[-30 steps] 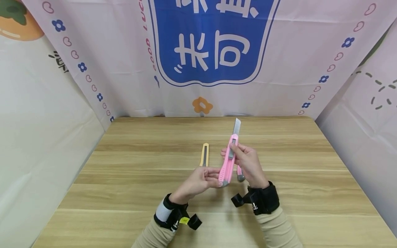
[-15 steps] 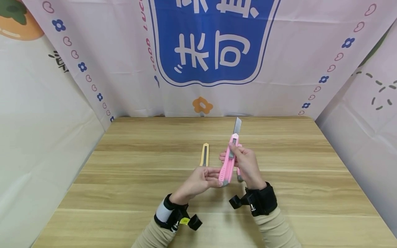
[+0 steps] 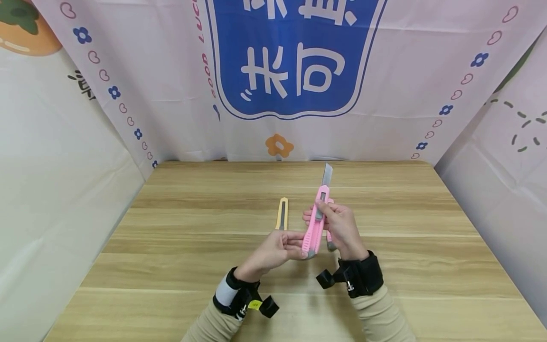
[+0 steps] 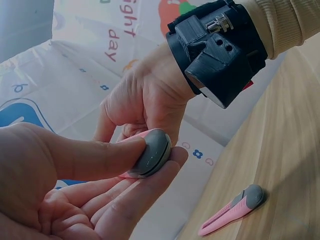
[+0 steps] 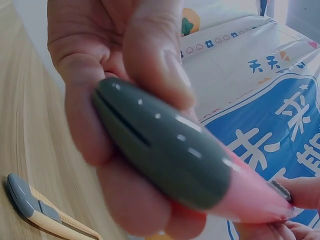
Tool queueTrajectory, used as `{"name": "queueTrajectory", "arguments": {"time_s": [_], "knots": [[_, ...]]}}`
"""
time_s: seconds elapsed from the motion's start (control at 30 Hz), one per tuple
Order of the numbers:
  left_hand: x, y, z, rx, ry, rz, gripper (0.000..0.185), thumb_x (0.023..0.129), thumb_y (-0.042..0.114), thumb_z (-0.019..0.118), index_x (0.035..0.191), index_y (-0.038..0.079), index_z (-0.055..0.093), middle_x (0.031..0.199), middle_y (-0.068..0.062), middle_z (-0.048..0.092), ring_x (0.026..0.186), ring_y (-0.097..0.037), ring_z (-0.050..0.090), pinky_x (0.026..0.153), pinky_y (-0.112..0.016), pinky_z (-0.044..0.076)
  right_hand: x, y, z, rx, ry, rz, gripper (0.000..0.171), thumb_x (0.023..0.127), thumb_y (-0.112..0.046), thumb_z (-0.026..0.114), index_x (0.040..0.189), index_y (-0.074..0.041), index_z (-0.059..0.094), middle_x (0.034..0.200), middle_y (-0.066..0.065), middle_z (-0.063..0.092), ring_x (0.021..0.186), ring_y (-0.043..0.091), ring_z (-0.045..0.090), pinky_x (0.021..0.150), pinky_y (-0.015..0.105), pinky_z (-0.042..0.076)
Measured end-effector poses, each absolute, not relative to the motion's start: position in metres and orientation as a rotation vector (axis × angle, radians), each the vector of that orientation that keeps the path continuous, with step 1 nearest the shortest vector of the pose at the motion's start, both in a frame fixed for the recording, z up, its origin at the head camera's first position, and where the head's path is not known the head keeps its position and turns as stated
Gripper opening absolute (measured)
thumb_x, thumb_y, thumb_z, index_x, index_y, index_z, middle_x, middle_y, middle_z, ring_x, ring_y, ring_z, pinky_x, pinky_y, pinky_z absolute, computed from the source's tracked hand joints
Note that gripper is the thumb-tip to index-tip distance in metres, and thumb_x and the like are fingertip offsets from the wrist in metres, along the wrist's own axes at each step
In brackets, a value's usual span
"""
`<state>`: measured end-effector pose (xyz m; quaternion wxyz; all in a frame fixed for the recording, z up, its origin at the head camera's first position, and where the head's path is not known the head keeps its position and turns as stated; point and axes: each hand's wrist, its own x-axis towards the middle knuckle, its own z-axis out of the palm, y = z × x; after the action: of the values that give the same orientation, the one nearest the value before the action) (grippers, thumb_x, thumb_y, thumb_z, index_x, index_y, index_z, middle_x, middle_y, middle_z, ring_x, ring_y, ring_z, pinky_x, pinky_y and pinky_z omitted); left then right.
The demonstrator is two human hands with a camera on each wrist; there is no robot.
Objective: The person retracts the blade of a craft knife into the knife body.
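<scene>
Hands meet in the middle of the head view, above a wooden table (image 3: 171, 266), and we can go from left to right. At the far left there is only bare table and a white cloth wall (image 3: 64, 190). A little left of the middle, a yellow cutter (image 3: 281, 213) lies flat on the table by itself, near the hands but not touching them. Next comes the left hand (image 3: 273, 251). Its thumb and fingers pinch the grey back end of the pink cutter (image 3: 315, 222), and the left wrist view shows that grey end (image 4: 152, 152) squeezed between thumb and fingertips. The pink cutter is up in the air, pointing away from the person, with its silver blade (image 3: 326, 175) sticking out at the top. To the right, the right hand (image 3: 342, 227) is wrapped around the upper part of the cutter, with its thumb lying on the front of it, where the slider would be. A second pink cutter (image 4: 232, 210) lies on the table just under that hand, mostly hidden in the head view. Compared with a second ago, almost nothing has changed: the blade sticks out just as far, and the right hand has only crept a tiny bit. So the blade looks like it has not been slid yet, in or out.
</scene>
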<state>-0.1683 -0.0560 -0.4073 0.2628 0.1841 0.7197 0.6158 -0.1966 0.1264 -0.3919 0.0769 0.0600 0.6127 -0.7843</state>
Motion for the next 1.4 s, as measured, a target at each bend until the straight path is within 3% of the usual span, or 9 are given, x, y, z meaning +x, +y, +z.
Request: {"name": "queueTrajectory", "arguments": {"time_s": [0.2,0.37,0.6,0.73,1.0,1.2,1.4], "knots": [[-0.1687,-0.0561,-0.4075,0.503,1.949,1.663,0.047,0.088,-0.005,0.059,0.133,-0.014,0.047,0.12,-0.032,0.063,0.11,-0.035,0.066,0.092,-0.029,0.059,-0.1968,0.1259,-0.3931,0.167,1.794,-2.387,0.015,0.097,-0.017,0.056,0.093,-0.009,0.068,0.073,-0.005,0.076,0.072,0.01,0.074,0.075,0.028,0.063],[-0.169,-0.0559,-0.4078,0.502,1.947,1.663,0.047,0.088,-0.005,0.059,0.133,-0.014,0.047,0.12,-0.032,0.063,0.11,-0.035,0.066,0.093,-0.029,0.059,-0.1974,0.1261,-0.3936,0.166,1.804,-2.372,0.017,0.098,-0.017,0.055,0.102,-0.004,0.066,0.074,-0.006,0.076,0.074,0.009,0.074,0.076,0.027,0.063],[-0.1694,-0.0556,-0.4085,0.492,1.93,1.674,0.046,0.088,-0.006,0.058,0.132,-0.014,0.048,0.12,-0.033,0.063,0.11,-0.035,0.067,0.092,-0.028,0.059,-0.198,0.1267,-0.3951,0.132,1.816,-2.351,0.036,0.098,-0.013,0.055,0.125,0.012,0.053,0.077,-0.007,0.076,0.077,0.008,0.074,0.079,0.026,0.063],[-0.1697,-0.055,-0.4085,0.451,1.93,1.678,0.047,0.088,-0.005,0.059,0.133,-0.012,0.048,0.121,-0.031,0.063,0.111,-0.035,0.066,0.093,-0.029,0.059,-0.1975,0.129,-0.3953,0.096,1.814,-2.324,0.043,0.098,-0.013,0.054,0.131,0.013,0.047,0.082,-0.007,0.076,0.081,0.007,0.074,0.083,0.026,0.062],[-0.1715,-0.0529,-0.4113,0.442,1.95,1.661,0.047,0.089,0.0,0.06,0.133,-0.011,0.048,0.123,-0.029,0.063,0.112,-0.034,0.066,0.095,-0.029,0.058,-0.198,0.1313,-0.3949,0.104,1.828,-2.297,0.046,0.099,-0.023,0.054,0.131,0.01,0.048,0.088,-0.008,0.077,0.085,0.006,0.073,0.088,0.028,0.061],[-0.1722,-0.052,-0.4136,0.396,1.98,1.692,0.043,0.09,0.001,0.06,0.131,-0.007,0.052,0.125,-0.027,0.062,0.112,-0.032,0.065,0.097,-0.032,0.057,-0.1971,0.1295,-0.3932,0.134,1.838,-2.328,0.048,0.1,-0.028,0.052,0.132,0.008,0.05,0.101,0.003,0.077,0.089,0.007,0.073,0.091,0.03,0.06],[-0.171,-0.0516,-0.4134,0.365,1.974,1.752,0.043,0.09,0.002,0.061,0.13,-0.007,0.052,0.124,-0.027,0.063,0.109,-0.026,0.067,0.096,-0.03,0.058,-0.1983,0.1243,-0.3921,0.209,1.867,-2.338,0.045,0.101,-0.029,0.049,0.128,0.006,0.053,0.086,-0.004,0.077,0.082,0.007,0.074,0.081,0.025,0.062]]}}
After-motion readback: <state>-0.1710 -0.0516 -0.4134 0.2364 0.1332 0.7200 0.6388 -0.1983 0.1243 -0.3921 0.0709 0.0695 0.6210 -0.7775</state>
